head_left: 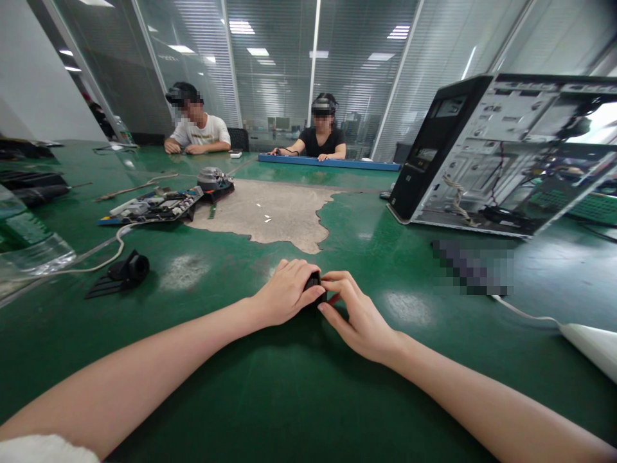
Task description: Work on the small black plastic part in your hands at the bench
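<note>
A small black object (315,281) sits between my two hands, low over the green table (270,399) near the middle of the view. My left hand (285,292) is closed around its left side, with the thumb along the near side. From the right, my right hand (354,315) touches the object with bent fingers and thumb in a pinch. Most of the object is hidden by my fingers, so its full shape cannot be made out.
An open computer case (486,161) stands at the right. A circuit board (157,204), a black part (128,270) and a clear bottle (31,238) lie to the left. Two people in headsets sit across the table, one behind a blue bar (328,163).
</note>
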`<action>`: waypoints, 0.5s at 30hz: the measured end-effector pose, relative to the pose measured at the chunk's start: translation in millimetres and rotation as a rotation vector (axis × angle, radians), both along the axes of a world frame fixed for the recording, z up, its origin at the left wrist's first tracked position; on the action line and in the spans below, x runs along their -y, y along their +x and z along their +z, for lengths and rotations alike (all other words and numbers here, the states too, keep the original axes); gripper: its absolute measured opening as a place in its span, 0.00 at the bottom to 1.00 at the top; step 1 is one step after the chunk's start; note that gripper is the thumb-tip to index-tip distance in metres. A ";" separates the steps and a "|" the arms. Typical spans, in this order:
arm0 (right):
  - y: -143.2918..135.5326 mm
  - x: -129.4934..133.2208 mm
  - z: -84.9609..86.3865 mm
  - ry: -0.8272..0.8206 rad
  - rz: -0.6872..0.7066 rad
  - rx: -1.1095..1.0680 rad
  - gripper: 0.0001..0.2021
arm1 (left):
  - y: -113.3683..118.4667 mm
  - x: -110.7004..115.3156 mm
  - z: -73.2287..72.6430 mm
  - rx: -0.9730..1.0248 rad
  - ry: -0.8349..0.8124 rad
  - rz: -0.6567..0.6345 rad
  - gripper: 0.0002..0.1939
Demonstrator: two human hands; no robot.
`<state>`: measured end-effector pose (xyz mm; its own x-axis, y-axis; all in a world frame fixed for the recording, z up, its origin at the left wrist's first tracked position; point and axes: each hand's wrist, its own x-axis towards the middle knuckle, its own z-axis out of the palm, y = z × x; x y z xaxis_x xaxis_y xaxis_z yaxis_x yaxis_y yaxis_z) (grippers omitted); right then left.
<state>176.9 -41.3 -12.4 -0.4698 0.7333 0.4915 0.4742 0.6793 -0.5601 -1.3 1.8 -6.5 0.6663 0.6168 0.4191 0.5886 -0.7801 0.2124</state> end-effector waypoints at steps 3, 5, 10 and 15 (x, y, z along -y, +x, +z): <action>0.2 0.4 1.3 0.042 -0.010 0.023 0.07 | 0.3 0.2 0.6 -0.012 -0.002 0.003 0.23; 0.0 -0.5 0.9 0.023 -0.013 -0.010 0.08 | 0.4 0.3 1.1 -0.010 -0.008 0.003 0.23; -0.9 -3.8 -2.7 -0.091 -0.021 -0.066 0.14 | 0.4 0.0 1.5 0.001 -0.009 -0.005 0.24; -0.9 -4.2 -3.9 -0.151 -0.019 -0.040 0.12 | -0.3 -0.4 0.5 0.005 -0.002 -0.007 0.24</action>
<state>176.1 -37.2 -16.3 -0.4373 0.8090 0.3928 0.4610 0.5767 -0.6744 -1.6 2.2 -5.9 0.6687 0.6128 0.4211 0.5817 -0.7839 0.2171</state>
